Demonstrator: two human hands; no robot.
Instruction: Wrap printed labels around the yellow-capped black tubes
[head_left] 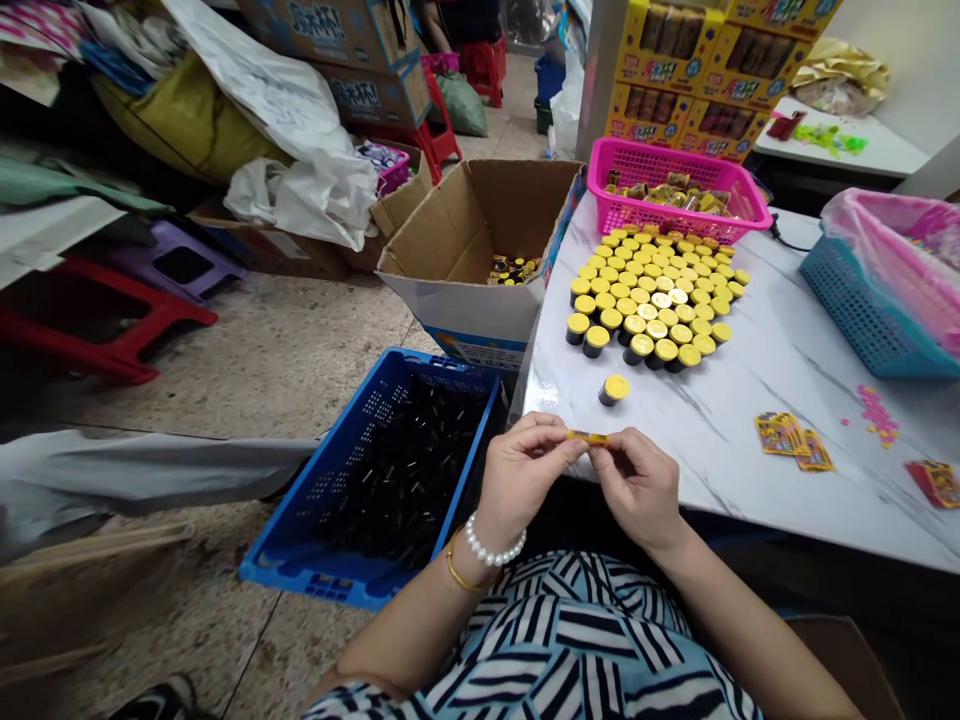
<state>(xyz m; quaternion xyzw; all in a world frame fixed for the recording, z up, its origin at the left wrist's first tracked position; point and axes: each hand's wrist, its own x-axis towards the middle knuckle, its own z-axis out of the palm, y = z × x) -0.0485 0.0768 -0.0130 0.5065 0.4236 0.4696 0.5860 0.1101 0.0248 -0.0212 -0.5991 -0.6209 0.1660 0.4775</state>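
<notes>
Both hands meet at the table's front edge, pinching a small yellow printed strip [587, 437] between them. My left hand [525, 465] grips its left end with thumb and fingertips; a pearl bracelet and a gold bangle circle that wrist. My right hand [637, 480] holds the other end the same way. Just beyond the strip, one black cup with a yellow lid [615, 389] stands alone on the white marbled table [720, 420]. Farther back are several more yellow-lidded cups [652, 290] in a cluster. Small printed cards [780, 434] lie to the right.
A blue crate [274, 530] of black cups sits at the left, below an open cardboard box [472, 300]. Behind the lidded cups stands a pink basket [675, 215]. At the right are a teal basket [855, 300], pink pieces [876, 415] and more cards [937, 483].
</notes>
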